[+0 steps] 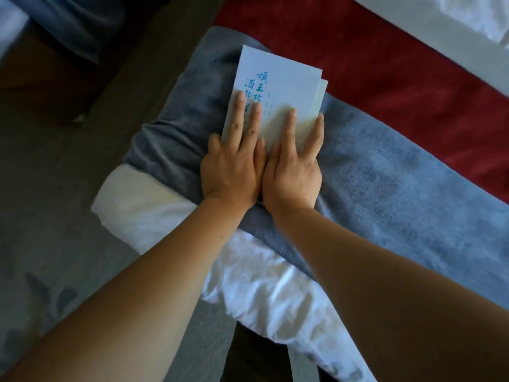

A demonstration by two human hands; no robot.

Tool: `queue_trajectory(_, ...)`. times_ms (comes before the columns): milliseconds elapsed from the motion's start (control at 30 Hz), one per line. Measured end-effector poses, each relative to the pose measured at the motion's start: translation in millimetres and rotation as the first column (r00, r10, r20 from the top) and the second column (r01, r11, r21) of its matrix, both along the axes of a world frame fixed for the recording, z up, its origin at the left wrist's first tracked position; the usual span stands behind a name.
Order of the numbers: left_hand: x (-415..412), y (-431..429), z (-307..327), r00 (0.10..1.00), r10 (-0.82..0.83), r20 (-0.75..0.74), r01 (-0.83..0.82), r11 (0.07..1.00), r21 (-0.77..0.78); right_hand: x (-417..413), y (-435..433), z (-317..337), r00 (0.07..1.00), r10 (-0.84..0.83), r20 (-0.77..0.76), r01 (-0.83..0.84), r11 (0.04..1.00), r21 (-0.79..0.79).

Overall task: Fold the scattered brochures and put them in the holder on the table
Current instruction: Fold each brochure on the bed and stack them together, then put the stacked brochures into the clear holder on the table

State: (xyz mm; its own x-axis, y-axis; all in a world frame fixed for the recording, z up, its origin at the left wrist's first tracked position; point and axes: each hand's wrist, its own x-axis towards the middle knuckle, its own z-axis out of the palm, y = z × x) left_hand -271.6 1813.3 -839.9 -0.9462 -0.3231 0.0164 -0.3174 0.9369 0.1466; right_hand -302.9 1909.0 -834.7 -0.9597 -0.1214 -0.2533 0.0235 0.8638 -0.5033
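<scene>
- On the grey blanket [385, 172], near its bunched far end, lies one brochure [278, 86]: pale, blue-green characters on its face, already folded to a narrow panel.
- Left hand [231, 172] and right hand [293, 172] sit side by side on the brochure's near end, touching each other along their inner edges.
- Grip of both hands is slack and unclosed. Fingers are straight and spread, palms down, with nothing pinched or curled round. They press the paper; they do not hold it.
- Judged reason: flat palms spread weight over the folded layers to set the crease. The blanket is soft underneath, so a broad press probably suits better than one fingertip.
- Along the brochure's right edge an under panel [321, 92] shows just beyond the top one, so the fold is not quite square. The right hand's outer edge lies at that side, perhaps to stop the layers sliding.
- Blanket lies over a white sheet [261, 285], beside a dark red cover [385, 64]. Looks like a bed end, not a bench. Grey floor [41, 202] to the left.
- Holder not in view, nor any other brochure.
- Stage, by my reading: creasing. Placing not yet done.
- Risk: a weak crease on soft ground could let the panels spring apart once pressure comes off.
</scene>
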Motion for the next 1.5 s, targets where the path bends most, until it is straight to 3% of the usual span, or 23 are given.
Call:
queue_trajectory(367,-15.1,9.9,41.7,0.996,0.082,0.042,-0.089,0.979,0.182,-24.2,14.4,29.9,0.981,-0.162,0.111,0.179,0.969,-0.172)
queue_trajectory(600,-58.4,58.4,121.9,0.997,-0.027,-0.067,0.043,0.966,0.255,-51.5,74.3,107.4,0.954,-0.293,0.064,0.299,0.912,-0.281)
queue_trajectory(833,-134.8,122.0,264.2,0.945,-0.23,-0.231,0.308,0.863,0.401,-101.2,154.5,246.5,0.884,-0.468,-0.005,0.433,0.821,-0.372)
queue_trajectory(1100,-189.5,196.2,436.3,0.883,-0.328,-0.334,0.441,0.824,0.356,-150.9,244.9,408.7,0.832,-0.538,-0.135,0.412,0.762,-0.5)
queue_trajectory(1333,-209.0,256.2,584.4,0.835,-0.397,-0.382,0.521,0.793,0.316,-167.5,319.3,563.7,0.831,-0.513,-0.214,0.368,0.796,-0.48)
queue_trajectory(1500,-213.1,300.9,692.3,0.808,-0.423,-0.41,0.548,0.796,0.257,-161.5,366.0,665.9,0.807,-0.558,-0.195,0.374,0.738,-0.562)
